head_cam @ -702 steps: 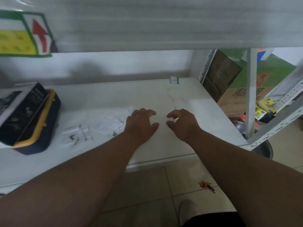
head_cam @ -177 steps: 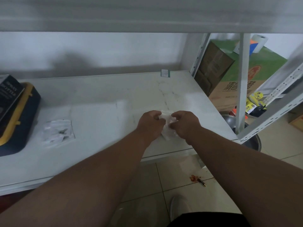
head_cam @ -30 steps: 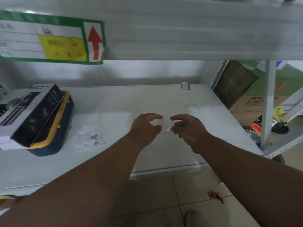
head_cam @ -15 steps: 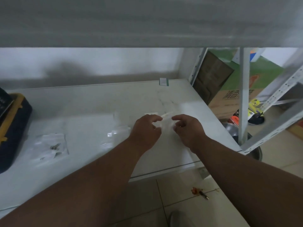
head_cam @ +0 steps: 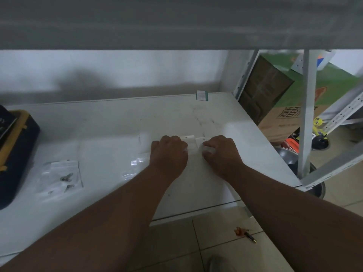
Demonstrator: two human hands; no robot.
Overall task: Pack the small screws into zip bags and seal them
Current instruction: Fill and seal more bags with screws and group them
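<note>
A small clear zip bag (head_cam: pixel 193 144) is held between both hands over the white shelf (head_cam: pixel 110 122), right of centre. My left hand (head_cam: pixel 169 156) pinches its left edge with curled fingers. My right hand (head_cam: pixel 221 154) pinches its right edge, knuckles up. What the bag contains is hidden by my fingers. Further left lies a pile of clear zip bags with small dark screws (head_cam: pixel 62 177) in them. More clear bags (head_cam: pixel 137 163) lie flat just left of my left hand.
A dark blue case with a yellow rim (head_cam: pixel 17 154) stands at the shelf's left end. A small green-edged tag (head_cam: pixel 202 95) lies at the back. Right of the shelf are a white upright post (head_cam: pixel 306 114), cardboard boxes (head_cam: pixel 275 99) and a metal bowl (head_cam: pixel 290 156) on the floor.
Both hands have closed in on the zip bag and now pinch it from either side with knuckles up; half a second ago the fingers were looser and further apart. The view has shifted slightly.
</note>
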